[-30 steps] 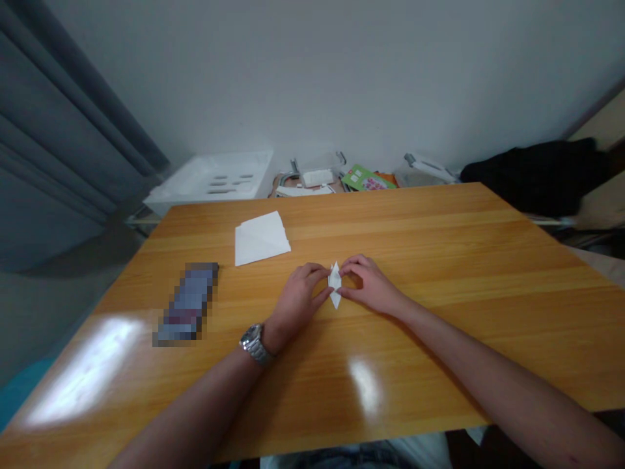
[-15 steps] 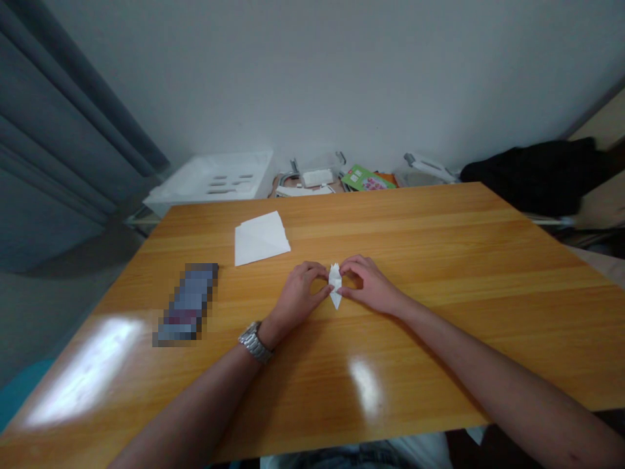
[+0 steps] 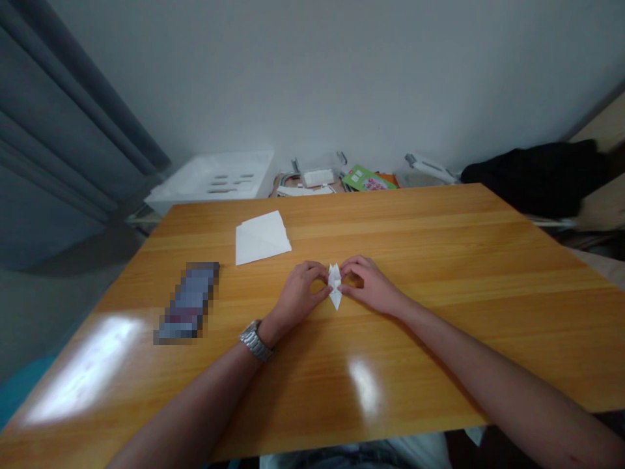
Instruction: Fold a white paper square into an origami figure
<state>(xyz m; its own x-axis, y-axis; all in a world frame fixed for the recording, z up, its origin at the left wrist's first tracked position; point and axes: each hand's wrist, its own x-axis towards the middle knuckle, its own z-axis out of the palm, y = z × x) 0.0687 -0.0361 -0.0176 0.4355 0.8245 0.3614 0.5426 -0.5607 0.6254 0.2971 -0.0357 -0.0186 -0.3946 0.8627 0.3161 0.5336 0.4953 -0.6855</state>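
Note:
A small folded piece of white paper (image 3: 334,283) is held between my two hands near the middle of the table. Its lower end comes to a point, and its upper end is split into small tips. My left hand (image 3: 301,294), with a metal watch (image 3: 256,340) on the wrist, pinches the paper's left edge between thumb and fingers. On the other side, my right hand (image 3: 372,285) pinches the right edge the same way. Both thumbs lie on the paper's face, close together. A few white paper sheets (image 3: 262,238) lie beyond my left hand.
The wooden table (image 3: 420,241) reflects light. To the left lies a pixelated, phone-like object (image 3: 188,303). Past the far edge are a white tray (image 3: 215,179), a green booklet (image 3: 368,178) and assorted items. A dark cloth (image 3: 532,176) is at far right, a curtain (image 3: 63,130) at left.
The split tips at the paper's upper end stand a little further apart, and the thumbs have shifted slightly on its face. Both hands keep their places.

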